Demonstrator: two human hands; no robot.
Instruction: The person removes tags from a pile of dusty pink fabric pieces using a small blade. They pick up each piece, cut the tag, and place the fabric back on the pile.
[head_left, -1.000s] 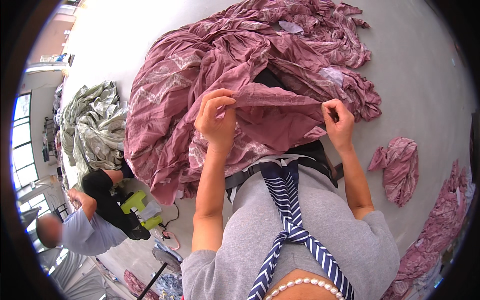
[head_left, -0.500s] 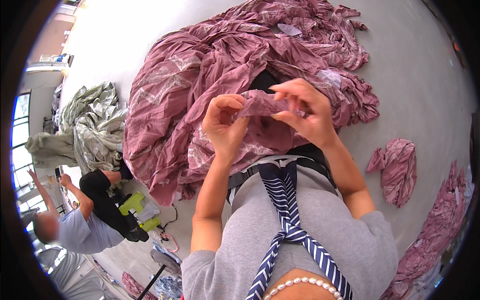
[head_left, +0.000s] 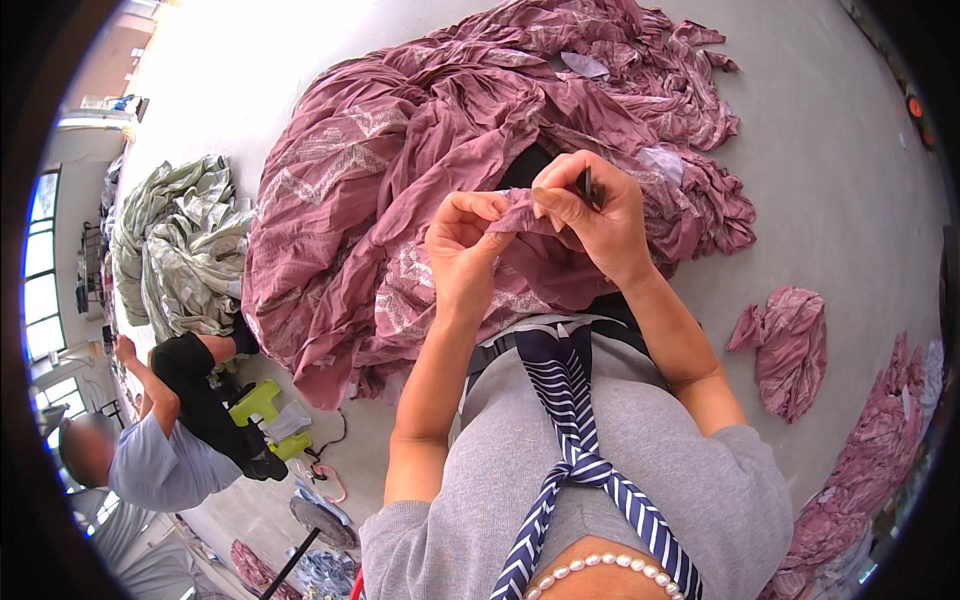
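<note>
A large spread of crumpled dusty-pink fabric (head_left: pixel 340 230) with pale zigzag patterns lies over my lap and the floor ahead. My left hand (head_left: pixel 462 255) pinches a raised edge of this cloth between thumb and fingertips. Close beside it, my right hand (head_left: pixel 600 215) is closed on the same edge, its thumb and forefinger pressed together. A small dark tool (head_left: pixel 587 184) pokes out among the right hand's curled fingers; too little shows to name its kind. Only a short stretch of edge (head_left: pixel 517 213) is visible between the hands.
To the left, a seated person (head_left: pixel 170 455) works beside a pale green patterned fabric heap (head_left: pixel 185 245). A lime-green stool (head_left: pixel 265 410) stands near that person's feet. A small pink bundle (head_left: pixel 790 350) lies on the floor at right, with a longer pink pile (head_left: pixel 860 465) beyond.
My right hand has moved left and closed on the fabric edge, and the dark tool now shows in it. My left hand has shifted slightly right. The seated person's arm has lowered.
</note>
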